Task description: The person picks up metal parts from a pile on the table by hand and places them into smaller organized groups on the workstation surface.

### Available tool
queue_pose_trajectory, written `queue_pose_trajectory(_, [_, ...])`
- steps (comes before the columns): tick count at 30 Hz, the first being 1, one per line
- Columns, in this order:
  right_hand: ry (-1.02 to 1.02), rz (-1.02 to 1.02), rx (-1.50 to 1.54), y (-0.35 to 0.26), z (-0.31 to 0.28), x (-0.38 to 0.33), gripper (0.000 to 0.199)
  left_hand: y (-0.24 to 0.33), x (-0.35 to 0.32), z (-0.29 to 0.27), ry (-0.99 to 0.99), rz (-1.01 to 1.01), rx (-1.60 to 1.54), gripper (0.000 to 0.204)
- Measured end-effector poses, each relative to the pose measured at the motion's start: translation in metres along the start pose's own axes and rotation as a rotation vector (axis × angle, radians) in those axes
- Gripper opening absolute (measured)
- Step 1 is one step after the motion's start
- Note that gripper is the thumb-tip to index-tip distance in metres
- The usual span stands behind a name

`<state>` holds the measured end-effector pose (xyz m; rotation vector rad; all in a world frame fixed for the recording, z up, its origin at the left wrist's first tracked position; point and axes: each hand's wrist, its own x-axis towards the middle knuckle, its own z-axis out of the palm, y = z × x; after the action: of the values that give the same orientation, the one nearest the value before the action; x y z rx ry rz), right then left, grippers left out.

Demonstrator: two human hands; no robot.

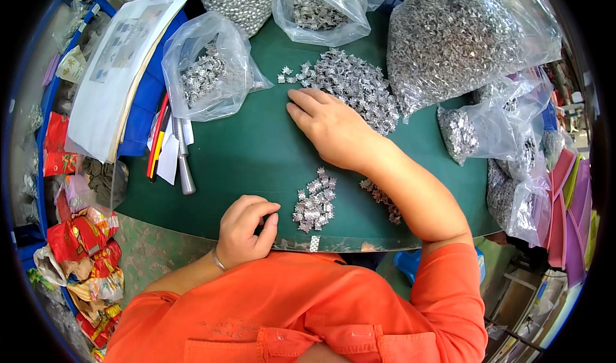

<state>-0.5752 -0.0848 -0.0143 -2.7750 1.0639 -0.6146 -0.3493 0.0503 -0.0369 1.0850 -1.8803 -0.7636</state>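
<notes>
My right hand (330,129) lies palm down on the green table, fingers stretched out and open, against the near left edge of a heap of small silvery metal pieces (359,84). Whatever is under its palm is hidden. My left hand (247,228) rests at the table's near edge with curled fingers; its index fingertip and thumb are slightly apart, and the inside of the hand cannot be seen. Just right of it is a small pile of the same toothed metal pieces (314,202). Another small pile (383,201) is partly covered by my right forearm.
Clear plastic bags of metal pieces (215,74) stand at the back, with a large full bag (449,42) at the far right and smaller bags (475,132) below it. Pens (157,138) and a grey-handled tool (186,174) lie left, beside papers (119,74) on a blue bin.
</notes>
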Motion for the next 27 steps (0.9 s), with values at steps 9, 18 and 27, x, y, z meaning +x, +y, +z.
queue_pose_trajectory(9, [-0.036,0.231,0.38,0.003,-0.042,-0.056,0.042,0.0,0.004,0.003,0.023,-0.063,-0.011,0.017])
queue_pose_trajectory(18, [0.175,0.439,0.328,-0.004,-0.049,-0.076,0.02,0.004,0.009,0.0,-0.025,-0.077,0.031,0.017])
queue_pose_trajectory(27, [-0.014,0.371,0.171,-0.011,-0.04,-0.073,0.011,0.001,0.007,0.003,-0.014,-0.068,0.022,0.018])
